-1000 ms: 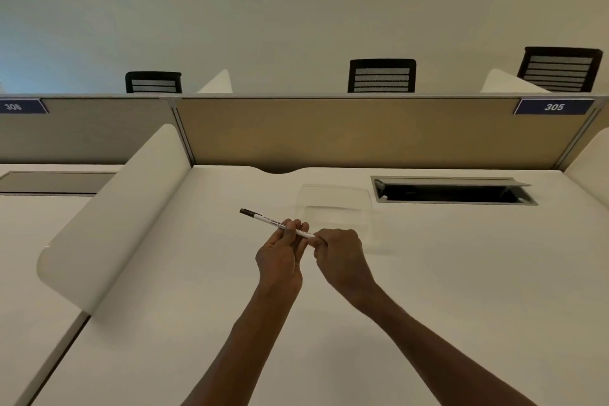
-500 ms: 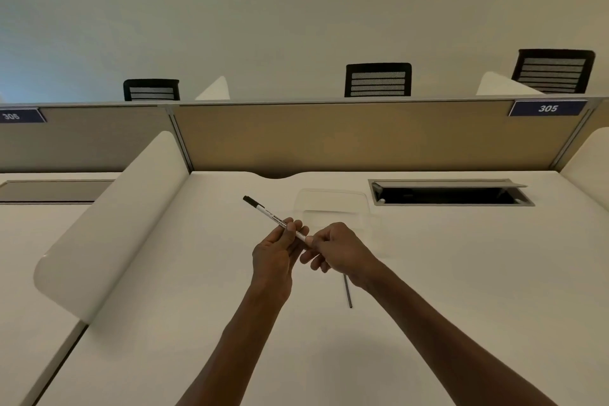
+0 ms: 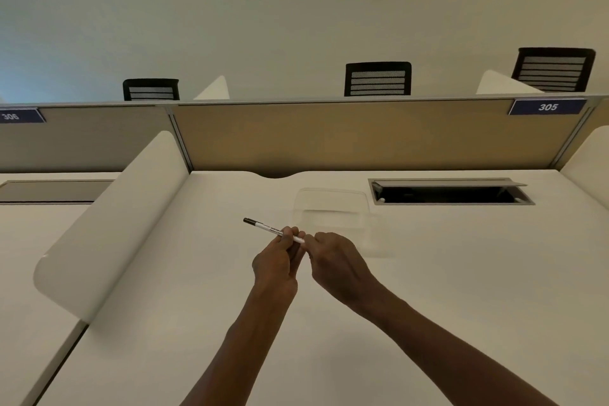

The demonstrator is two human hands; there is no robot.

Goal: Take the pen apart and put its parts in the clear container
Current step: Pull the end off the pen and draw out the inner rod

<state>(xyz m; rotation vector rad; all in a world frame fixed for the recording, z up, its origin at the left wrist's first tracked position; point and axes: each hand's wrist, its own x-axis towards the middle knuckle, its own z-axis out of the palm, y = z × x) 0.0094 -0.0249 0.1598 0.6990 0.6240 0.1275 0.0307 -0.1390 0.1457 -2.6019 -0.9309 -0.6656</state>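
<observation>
A slim white pen [image 3: 263, 227] with a dark tip pointing up-left is held over the white desk [image 3: 461, 273]. My left hand [image 3: 278, 260] grips its barrel near the right end. My right hand [image 3: 333, 260] is curled, and its fingertips pinch at the pen's right end, which they hide. The clear container [image 3: 331, 208] stands on the desk just behind my hands, and nothing can be seen in it.
An open cable hatch [image 3: 451, 194] is set into the desk at the back right. A white curved divider [image 3: 108, 224] walls off the left side, and a tan partition [image 3: 362, 138] runs along the back. Dark chair backs show beyond it.
Half a second ago my right hand was off the pen and a thin dark rod showed below it. Now that hand is back at the pen's end and the rod is out of sight.
</observation>
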